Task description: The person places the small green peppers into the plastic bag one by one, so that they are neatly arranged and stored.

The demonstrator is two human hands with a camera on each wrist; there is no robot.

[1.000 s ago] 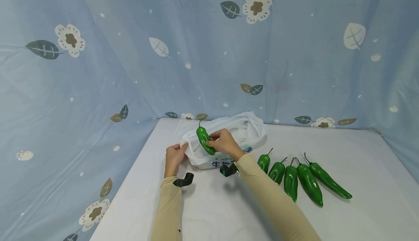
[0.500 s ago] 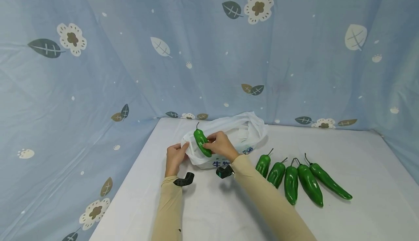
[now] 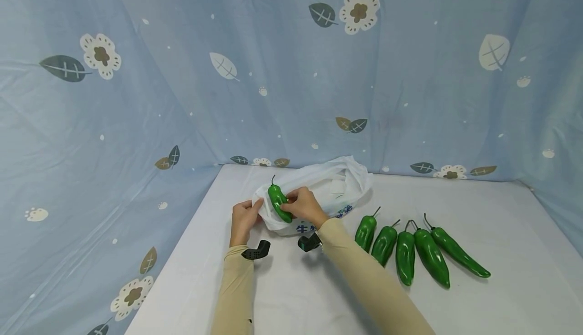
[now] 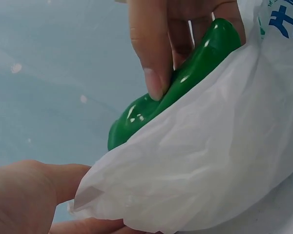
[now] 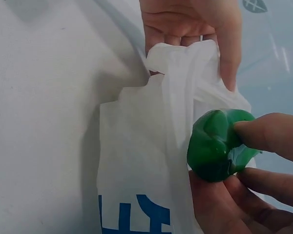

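A glossy green chili pepper (image 3: 279, 203) is pinched between the thumb and fingers of my right hand (image 3: 306, 206), at the mouth of a white plastic bag (image 3: 319, 177). My left hand (image 3: 244, 219) pinches the bag's left rim between thumb and fingers. In the left wrist view the pepper (image 4: 200, 61) slants behind the near bag wall (image 4: 185, 170), which hides its lower side. From the right wrist the pepper (image 5: 215, 146) appears end-on, right beside the bag's edge. Blue printed characters mark the bag's front.
To the right on the white table (image 3: 514, 223), several green peppers (image 3: 405, 258) lie in a loose row, stems pointing away. The right sleeve (image 3: 369, 274) partly covers the nearest ones. A blue patterned curtain (image 3: 273, 72) hangs behind and at the left.
My right hand has moved the pepper slightly left and down, closer into the bag's mouth. The left hand keeps its grip on the rim, almost unmoved.
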